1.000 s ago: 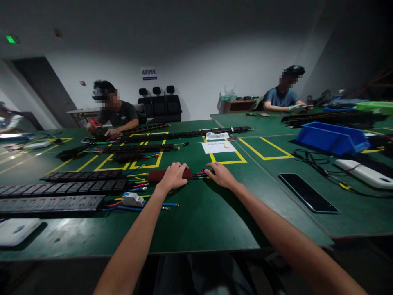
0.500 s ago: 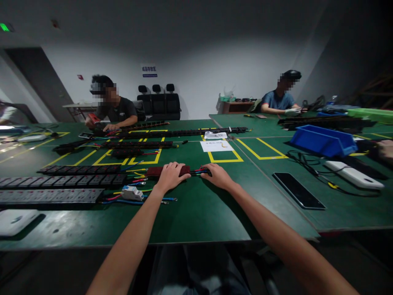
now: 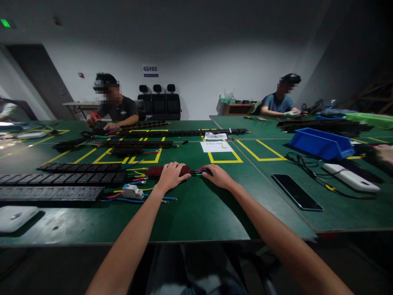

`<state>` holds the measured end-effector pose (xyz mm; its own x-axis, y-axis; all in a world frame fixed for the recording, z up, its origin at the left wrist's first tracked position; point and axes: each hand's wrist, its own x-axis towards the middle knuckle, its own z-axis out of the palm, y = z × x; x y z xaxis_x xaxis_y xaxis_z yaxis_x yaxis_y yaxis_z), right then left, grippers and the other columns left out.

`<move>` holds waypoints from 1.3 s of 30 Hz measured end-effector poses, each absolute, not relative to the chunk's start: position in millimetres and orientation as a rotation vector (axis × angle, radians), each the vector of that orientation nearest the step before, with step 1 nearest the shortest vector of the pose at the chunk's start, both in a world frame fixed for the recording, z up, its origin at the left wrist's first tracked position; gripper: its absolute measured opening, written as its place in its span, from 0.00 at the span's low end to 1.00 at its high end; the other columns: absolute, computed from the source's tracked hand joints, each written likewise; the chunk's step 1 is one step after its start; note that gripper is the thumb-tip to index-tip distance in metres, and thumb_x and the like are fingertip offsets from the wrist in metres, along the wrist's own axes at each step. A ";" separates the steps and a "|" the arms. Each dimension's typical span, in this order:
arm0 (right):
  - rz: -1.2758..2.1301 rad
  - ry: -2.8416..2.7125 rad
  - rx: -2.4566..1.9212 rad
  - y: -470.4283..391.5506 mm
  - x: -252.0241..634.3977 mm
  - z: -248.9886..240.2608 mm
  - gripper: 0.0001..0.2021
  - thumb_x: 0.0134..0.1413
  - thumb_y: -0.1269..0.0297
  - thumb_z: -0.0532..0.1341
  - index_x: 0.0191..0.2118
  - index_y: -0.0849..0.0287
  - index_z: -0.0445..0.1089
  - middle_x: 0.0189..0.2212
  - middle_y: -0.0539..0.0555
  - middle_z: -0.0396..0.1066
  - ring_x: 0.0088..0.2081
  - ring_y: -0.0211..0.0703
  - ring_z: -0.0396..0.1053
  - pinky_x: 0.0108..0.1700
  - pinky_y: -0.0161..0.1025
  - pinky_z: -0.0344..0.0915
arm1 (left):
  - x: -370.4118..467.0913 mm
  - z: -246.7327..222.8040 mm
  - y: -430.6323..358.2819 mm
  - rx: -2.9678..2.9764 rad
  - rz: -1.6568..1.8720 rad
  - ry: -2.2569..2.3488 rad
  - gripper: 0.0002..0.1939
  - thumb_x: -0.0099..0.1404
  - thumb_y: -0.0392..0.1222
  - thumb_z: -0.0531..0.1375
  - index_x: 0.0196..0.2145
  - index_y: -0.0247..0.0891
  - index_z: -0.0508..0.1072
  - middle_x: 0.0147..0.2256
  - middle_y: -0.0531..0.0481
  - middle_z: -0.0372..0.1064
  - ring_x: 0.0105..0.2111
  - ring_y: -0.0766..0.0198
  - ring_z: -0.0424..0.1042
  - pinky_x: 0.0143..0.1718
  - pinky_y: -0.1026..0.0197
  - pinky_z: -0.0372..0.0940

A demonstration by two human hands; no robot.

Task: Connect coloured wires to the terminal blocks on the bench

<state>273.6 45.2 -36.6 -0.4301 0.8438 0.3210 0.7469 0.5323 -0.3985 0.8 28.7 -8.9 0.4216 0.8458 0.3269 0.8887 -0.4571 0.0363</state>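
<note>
My left hand lies over a dark red strip on the green table, with its fingers curled across the far side and the thumb along the near side. Coloured wires run out of the strip's right end. At their far tips my right hand is closed, thumb and fingers pinched on the wires. Left of my hands lie several black power strips with wire ends and ring terminals. A small grey-white breaker rests among these wires.
A phone, a white power bank with a black cable and a blue bin stand to the right. White paper lies ahead. Two co-workers sit across the table; another person's hand shows at the right edge.
My right hand has shifted very slightly to the right along the wires. My left hand stays on the dark red strip. The view has turned a little.
</note>
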 end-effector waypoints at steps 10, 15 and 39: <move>0.293 -2.297 -1.297 46.4 274.9 -36.4 0.16 0.68 0.56 0.59 0.55 0.59 0.73 0.51 0.61 0.75 0.52 0.52 0.71 0.54 0.45 0.66 | 1.2 -7.4 27.3 -2.535 -0.473 -1.558 0.36 0.71 0.69 0.49 0.60 0.39 0.71 0.50 0.39 0.72 0.51 0.47 0.69 0.52 0.49 0.60; 0.306 -2.298 -1.285 46.1 275.1 -35.7 0.16 0.68 0.57 0.59 0.55 0.59 0.73 0.51 0.61 0.75 0.52 0.52 0.71 0.54 0.45 0.65 | 1.4 -6.1 26.4 -2.541 -0.465 -1.569 0.36 0.71 0.70 0.48 0.60 0.39 0.71 0.51 0.39 0.72 0.51 0.47 0.69 0.52 0.49 0.60; 0.302 -2.327 -1.267 47.5 275.1 -36.4 0.17 0.69 0.56 0.58 0.55 0.60 0.73 0.50 0.61 0.75 0.53 0.51 0.71 0.55 0.45 0.65 | 0.5 -7.9 28.0 -2.537 -0.459 -1.561 0.36 0.71 0.70 0.47 0.60 0.39 0.70 0.51 0.38 0.72 0.51 0.48 0.69 0.52 0.49 0.60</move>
